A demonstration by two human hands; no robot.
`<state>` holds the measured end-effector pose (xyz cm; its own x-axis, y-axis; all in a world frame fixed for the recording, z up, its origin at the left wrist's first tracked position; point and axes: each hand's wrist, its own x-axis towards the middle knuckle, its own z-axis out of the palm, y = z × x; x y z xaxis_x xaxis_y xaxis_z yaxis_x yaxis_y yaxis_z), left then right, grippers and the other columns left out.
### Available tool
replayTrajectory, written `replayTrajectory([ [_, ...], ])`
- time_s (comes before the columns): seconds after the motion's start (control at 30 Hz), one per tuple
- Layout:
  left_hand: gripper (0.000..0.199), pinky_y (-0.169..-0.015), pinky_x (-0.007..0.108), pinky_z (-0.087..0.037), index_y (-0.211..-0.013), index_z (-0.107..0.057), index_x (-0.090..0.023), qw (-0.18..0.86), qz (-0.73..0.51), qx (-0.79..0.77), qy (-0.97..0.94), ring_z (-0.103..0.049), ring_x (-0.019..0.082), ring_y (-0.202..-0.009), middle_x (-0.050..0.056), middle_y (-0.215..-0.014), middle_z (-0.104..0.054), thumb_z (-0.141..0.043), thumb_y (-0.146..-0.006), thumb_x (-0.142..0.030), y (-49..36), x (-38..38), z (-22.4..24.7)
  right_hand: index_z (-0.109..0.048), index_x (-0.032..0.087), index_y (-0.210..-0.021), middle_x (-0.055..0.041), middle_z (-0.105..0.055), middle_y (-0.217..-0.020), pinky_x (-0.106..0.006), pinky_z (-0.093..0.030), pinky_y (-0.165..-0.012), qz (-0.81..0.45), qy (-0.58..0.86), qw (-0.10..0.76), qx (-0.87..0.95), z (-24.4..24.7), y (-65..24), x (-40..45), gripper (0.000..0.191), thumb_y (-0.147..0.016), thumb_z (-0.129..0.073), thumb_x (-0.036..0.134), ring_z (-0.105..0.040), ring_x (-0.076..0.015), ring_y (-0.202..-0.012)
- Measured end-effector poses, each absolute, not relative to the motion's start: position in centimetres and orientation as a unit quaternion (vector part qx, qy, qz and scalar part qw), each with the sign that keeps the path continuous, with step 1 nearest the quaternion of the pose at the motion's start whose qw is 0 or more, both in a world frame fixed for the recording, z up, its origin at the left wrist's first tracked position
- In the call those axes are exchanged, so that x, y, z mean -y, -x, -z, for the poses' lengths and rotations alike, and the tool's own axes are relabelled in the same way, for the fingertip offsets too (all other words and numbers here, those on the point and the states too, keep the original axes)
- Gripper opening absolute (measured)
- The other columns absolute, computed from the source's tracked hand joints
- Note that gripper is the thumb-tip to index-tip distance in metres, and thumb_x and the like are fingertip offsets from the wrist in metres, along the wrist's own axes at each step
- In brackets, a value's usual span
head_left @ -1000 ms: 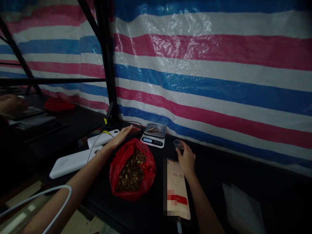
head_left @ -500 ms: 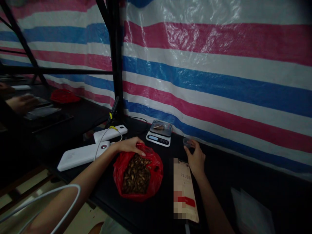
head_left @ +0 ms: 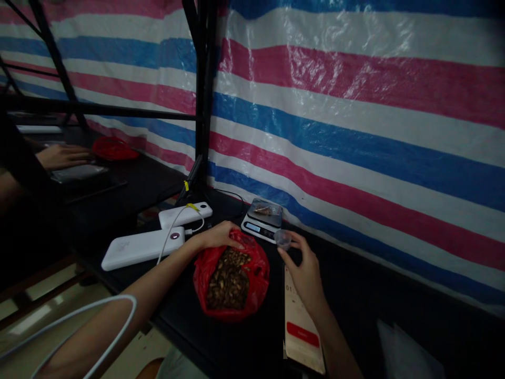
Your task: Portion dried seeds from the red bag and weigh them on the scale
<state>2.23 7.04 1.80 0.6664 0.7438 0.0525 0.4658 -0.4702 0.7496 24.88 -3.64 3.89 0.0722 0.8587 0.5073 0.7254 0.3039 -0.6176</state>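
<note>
My left hand (head_left: 224, 236) grips the far rim of a red plastic bag (head_left: 258, 295), holding its mouth open. Inside lie many small brown pieces, like seeds or nuts (head_left: 229, 281); their exact kind is unclear. Between the thumb and fingers of my right hand (head_left: 302, 260) is a small clear plastic cup (head_left: 283, 239), raised just in front of the scale's right corner. The white digital scale (head_left: 258, 229) has a lit display, and a small clear packet with brown contents (head_left: 265, 210) rests on its plate. My right hand partly covers a phone (head_left: 302, 326).
Two white power banks (head_left: 138, 247) with a cable lie left of the bag. Clear plastic bags (head_left: 408, 350) lie at the lower right. A striped plastic sheet (head_left: 355, 116) hangs behind the black table. At another table, a person's hand (head_left: 65, 156) is near a red bag (head_left: 114, 148).
My right hand has moved left with the cup, from right of the scale towards the red bag. My left hand keeps its hold. The view has shifted slightly.
</note>
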Motion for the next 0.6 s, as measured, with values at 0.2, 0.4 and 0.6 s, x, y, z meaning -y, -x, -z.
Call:
replayTrajectory([
  [0.2,0.046,-0.056,0.021,-0.033,-0.07,-0.06,-0.012,0.283,-0.209,-0.4,-0.846,-0.047,0.012,-0.06,-0.001,-0.062,-0.053,-0.055,-0.066,-0.058,-1.5,-7.6,-1.5,-0.053,0.028,-0.106,-0.0019,-0.061,-0.103,-0.035,-0.037,-0.08,-0.119,0.518,0.295,0.794,-6.1,-18.9,8.1,0.037,-0.07,-0.062,0.028,-0.054,-0.0208,-0.093],
  [0.4,0.049,-0.065,0.021,-0.037,-0.087,-0.061,-0.013,0.334,-0.196,-0.357,-0.85,-0.052,0.015,-0.075,0.003,-0.085,-0.058,-0.052,-0.069,-0.059,-1.0,-6.8,-2.7,-0.057,0.027,-0.102,-0.0016,-0.062,-0.098,-0.037,-0.032,-0.083,-0.086,0.546,0.197,0.81,-4.9,-17.9,8.4,0.03,-0.073,-0.059,0.033,-0.051,-0.0217,-0.096],
  [0.6,0.049,-0.062,0.02,-0.037,-0.087,-0.061,-0.014,0.359,-0.174,-0.387,-0.831,-0.053,0.014,-0.072,0.0,-0.077,-0.06,-0.048,-0.071,-0.058,-0.2,-6.9,-3.3,-0.056,0.025,-0.108,-0.0046,-0.061,-0.095,-0.039,-0.031,-0.081,-0.018,0.568,0.155,0.808,-4.6,-17.8,8.6,0.032,-0.077,-0.052,0.034,-0.049,-0.0225,-0.092],
])
